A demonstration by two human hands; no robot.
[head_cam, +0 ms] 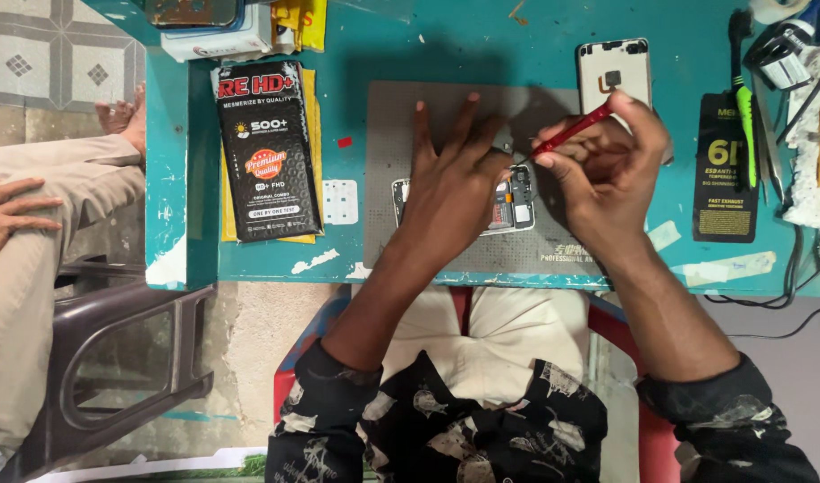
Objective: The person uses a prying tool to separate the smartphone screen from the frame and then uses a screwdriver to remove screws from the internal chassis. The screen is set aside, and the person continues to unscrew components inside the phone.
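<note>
An opened phone (pixel 515 207) lies on a grey work mat (pixel 383 179) on the teal table, its circuit parts showing at the right end. My left hand (pixel 450 183) rests flat on the phone with fingers spread, covering most of it. My right hand (pixel 607 152) pinches a red-handled screwdriver (pixel 573 131), whose tip points down at the phone's exposed right end. The phone's white back cover (pixel 614 73) lies just beyond my right hand.
A black flat box (pixel 269 152) lies at the left on yellow packets. A black packet (pixel 725 170), a green toothbrush (pixel 743 107), tools and cables crowd the right edge. Another person's hand (pixel 12 215) and knee are at the far left, by a dark plastic chair (pixel 115 358).
</note>
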